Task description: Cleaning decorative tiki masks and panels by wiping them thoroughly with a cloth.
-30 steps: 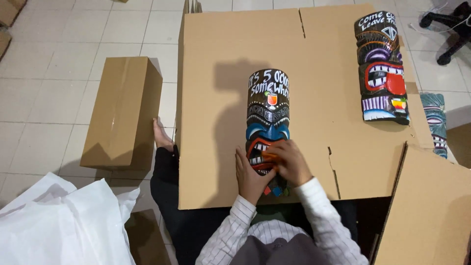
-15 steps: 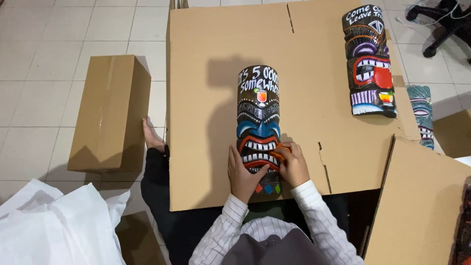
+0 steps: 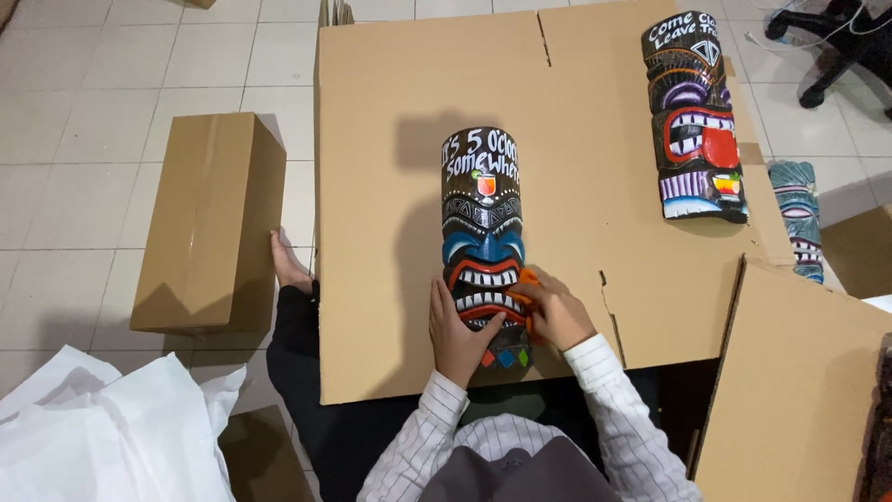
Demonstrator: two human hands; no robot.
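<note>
A long carved wooden mask (image 3: 483,232), painted dark with a blue face and a red, toothed mouth, lies face up on a big flat cardboard sheet (image 3: 390,186). My left hand (image 3: 455,330) grips the mask's lower left edge. The fingers of my right hand (image 3: 557,311) lie across the mouth and press a small orange piece (image 3: 528,277) against it. Both sleeves are white with thin stripes.
A second painted mask (image 3: 695,121) lies at the sheet's far right, with a teal one (image 3: 797,218) beyond it on the floor. A closed cardboard box (image 3: 209,223) stands at the left beside a bare foot (image 3: 288,265). White wrapping paper (image 3: 102,428) lies bottom left, another cardboard sheet (image 3: 799,390) bottom right, and a chair base (image 3: 836,46) top right.
My right hand has slid from the mask's bottom end up onto its mouth. The left hand has stayed on the lower left edge, and the view has shifted slightly.
</note>
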